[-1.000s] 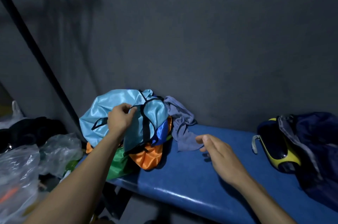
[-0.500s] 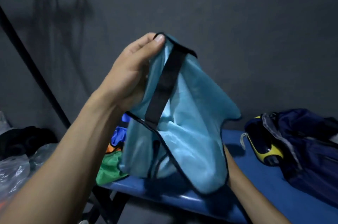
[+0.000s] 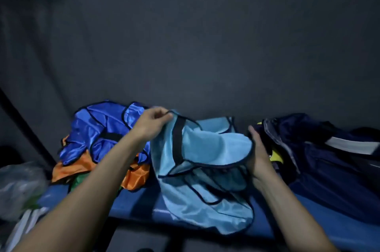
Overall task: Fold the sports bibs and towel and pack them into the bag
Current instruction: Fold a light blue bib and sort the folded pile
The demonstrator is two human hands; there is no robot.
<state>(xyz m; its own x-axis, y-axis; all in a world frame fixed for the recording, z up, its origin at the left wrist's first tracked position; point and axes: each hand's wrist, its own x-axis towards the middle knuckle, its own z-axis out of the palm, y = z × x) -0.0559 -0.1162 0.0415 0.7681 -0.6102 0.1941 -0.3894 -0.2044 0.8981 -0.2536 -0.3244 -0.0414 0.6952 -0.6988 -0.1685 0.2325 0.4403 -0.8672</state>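
Observation:
A light blue bib with black trim is spread between both hands over the blue bench. My left hand pinches its upper edge by a black strap. My right hand holds its right edge, fingers partly hidden behind the cloth. To the left lies a heap of bibs: royal blue on top, orange and green beneath. The dark navy bag with a yellow part sits at the right end of the bench. The towel is out of sight.
A dark grey wall rises right behind the bench. Clear plastic bags lie at the lower left beside the bench. A dark slanted pole runs along the left wall.
The light blue bib has come down from in front of the camera onto the bench, off the heap. My right hand has taken its right edge. The royal blue bib now tops the heap.

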